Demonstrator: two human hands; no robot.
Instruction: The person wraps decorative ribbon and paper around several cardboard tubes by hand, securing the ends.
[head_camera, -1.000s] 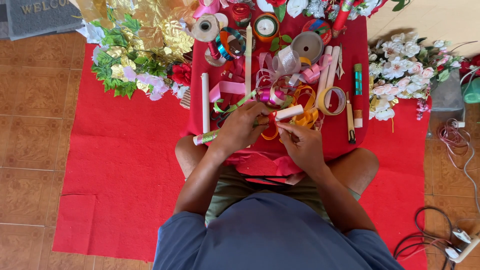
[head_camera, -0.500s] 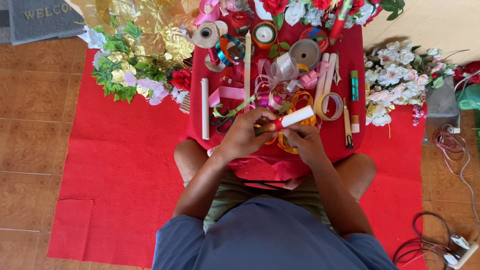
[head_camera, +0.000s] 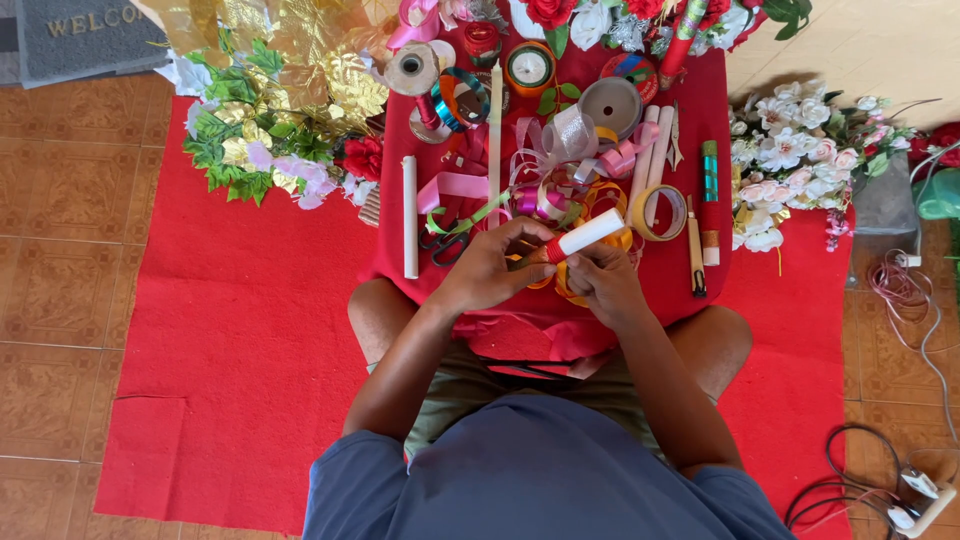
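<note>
Both hands, left hand and right hand, clamp one white stick with a red-wrapped end above the red table; one white rod lies left, two pale sticks right.

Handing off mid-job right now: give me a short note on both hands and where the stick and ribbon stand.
Left hand: grip shut on the red-wrapped end of the white paper stick.
Right hand: grip pinching the stick beside the red ribbon.
Stick held above the low red-covered table.
Done: one end wrapped red.
Left: most of the stick bare white.
Black-handled scissors lie left of the hands.
</note>
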